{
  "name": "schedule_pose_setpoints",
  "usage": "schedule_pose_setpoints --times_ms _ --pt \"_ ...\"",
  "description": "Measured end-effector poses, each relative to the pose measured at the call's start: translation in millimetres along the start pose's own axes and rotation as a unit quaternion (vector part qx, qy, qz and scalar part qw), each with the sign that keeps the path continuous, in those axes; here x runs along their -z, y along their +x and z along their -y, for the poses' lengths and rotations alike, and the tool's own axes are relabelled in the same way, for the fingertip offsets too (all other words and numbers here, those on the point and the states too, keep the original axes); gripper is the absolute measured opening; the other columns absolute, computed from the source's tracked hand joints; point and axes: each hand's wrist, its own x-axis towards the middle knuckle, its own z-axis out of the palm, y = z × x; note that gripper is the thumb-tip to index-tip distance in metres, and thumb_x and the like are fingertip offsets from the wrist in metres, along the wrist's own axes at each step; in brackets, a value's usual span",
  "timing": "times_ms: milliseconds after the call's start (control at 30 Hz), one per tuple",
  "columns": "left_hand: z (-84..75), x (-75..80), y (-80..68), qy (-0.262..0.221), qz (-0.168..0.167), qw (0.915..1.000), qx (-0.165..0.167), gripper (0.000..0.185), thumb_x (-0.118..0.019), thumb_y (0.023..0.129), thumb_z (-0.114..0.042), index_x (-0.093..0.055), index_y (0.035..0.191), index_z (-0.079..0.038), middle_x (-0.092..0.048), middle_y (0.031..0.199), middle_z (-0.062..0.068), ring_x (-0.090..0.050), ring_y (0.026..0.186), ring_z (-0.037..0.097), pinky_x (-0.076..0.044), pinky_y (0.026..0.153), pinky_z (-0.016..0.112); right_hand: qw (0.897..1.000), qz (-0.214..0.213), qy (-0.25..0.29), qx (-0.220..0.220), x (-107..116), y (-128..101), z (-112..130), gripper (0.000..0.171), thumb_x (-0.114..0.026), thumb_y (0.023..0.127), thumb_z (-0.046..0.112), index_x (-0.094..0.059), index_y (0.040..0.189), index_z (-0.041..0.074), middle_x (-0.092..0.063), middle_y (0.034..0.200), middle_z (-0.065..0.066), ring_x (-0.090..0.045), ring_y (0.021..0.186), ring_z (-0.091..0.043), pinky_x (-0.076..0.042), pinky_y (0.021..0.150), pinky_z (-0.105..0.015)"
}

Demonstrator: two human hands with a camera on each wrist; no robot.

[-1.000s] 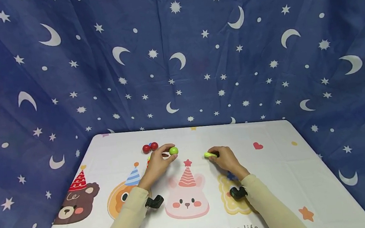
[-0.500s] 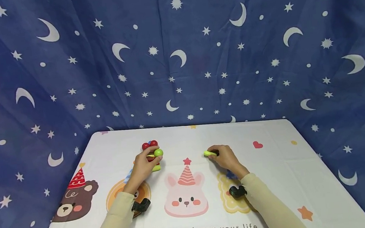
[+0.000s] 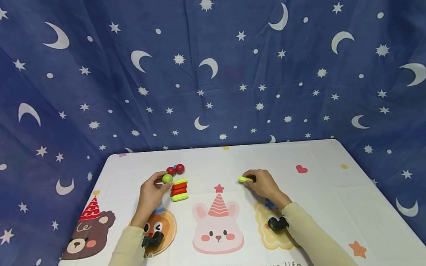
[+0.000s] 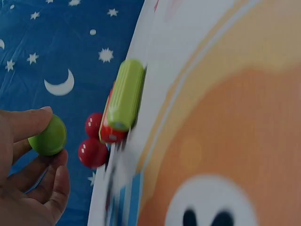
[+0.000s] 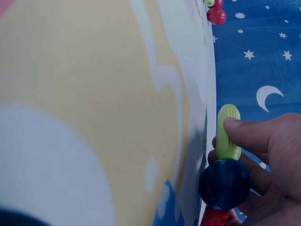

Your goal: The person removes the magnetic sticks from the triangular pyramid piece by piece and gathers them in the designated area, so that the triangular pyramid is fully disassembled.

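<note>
My left hand pinches a green ball between thumb and fingers, just left of a row of short ribbed sticks. That row has a yellow-green stick at the near end, red sticks in the middle and another yellow-green stick at the far end. Over at the right, my right hand pinches a yellow-green ribbed stick. In the right wrist view a dark blue ball touches that stick's end, with a red piece below it, partly hidden.
Two red balls lie behind the stick row, with a bit of blue showing between them. A printed white cloth with cartoon animals covers the table. Behind the far edge hangs a blue curtain with moons and stars.
My left hand has moved left with the green ball, from the middle of the table to beyond the stick row, uncovering the sticks. My right hand stays in place with its stick.
</note>
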Motion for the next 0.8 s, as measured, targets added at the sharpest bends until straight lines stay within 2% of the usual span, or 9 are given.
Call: schedule_pose_setpoints --times_ms 333,433,633,800 --pt "19.9 13.6 12.5 0.009 -0.013 0.9996 0.023 0.040 -0.072 0.089 -0.014 -0.062 0.127 -0.005 -0.068 0.118 0.020 -0.065 0.108 0.032 -0.053 0.094 0.044 1.000 0.003 -0.001 0.008 1.5 1.3 0.3 0.024 -0.076 0.086 0.018 -0.073 0.110 0.014 -0.074 0.108 -0.006 -0.067 0.105 -0.028 -0.052 0.094 -0.045" --pt "25.5 14.1 18.5 0.015 -0.010 0.9993 0.032 0.039 -0.071 0.090 -0.015 -0.062 0.127 -0.005 -0.067 0.120 0.020 -0.063 0.110 0.034 -0.049 0.096 0.046 1.000 0.003 0.001 0.006 1.5 2.4 0.5 0.024 -0.076 0.086 0.018 -0.073 0.110 0.014 -0.074 0.108 -0.006 -0.067 0.106 -0.027 -0.052 0.095 -0.044" --pt "31.4 12.0 26.3 0.028 -0.002 0.9971 0.070 0.039 -0.068 0.091 -0.016 -0.061 0.129 -0.006 -0.062 0.129 0.022 -0.054 0.125 0.038 -0.037 0.110 0.053 1.000 0.006 0.000 -0.001 1.1 2.0 0.4 0.024 -0.076 0.086 0.018 -0.074 0.110 0.014 -0.074 0.109 -0.006 -0.067 0.106 -0.027 -0.052 0.095 -0.044" --pt "32.0 10.2 30.9 0.030 0.006 0.9958 0.086 0.039 -0.067 0.092 -0.015 -0.060 0.129 -0.005 -0.061 0.131 0.021 -0.054 0.127 0.036 -0.035 0.112 0.050 1.000 0.007 0.001 -0.001 0.8 1.5 0.2 0.024 -0.076 0.086 0.018 -0.074 0.110 0.014 -0.074 0.109 -0.006 -0.067 0.106 -0.028 -0.051 0.095 -0.044"
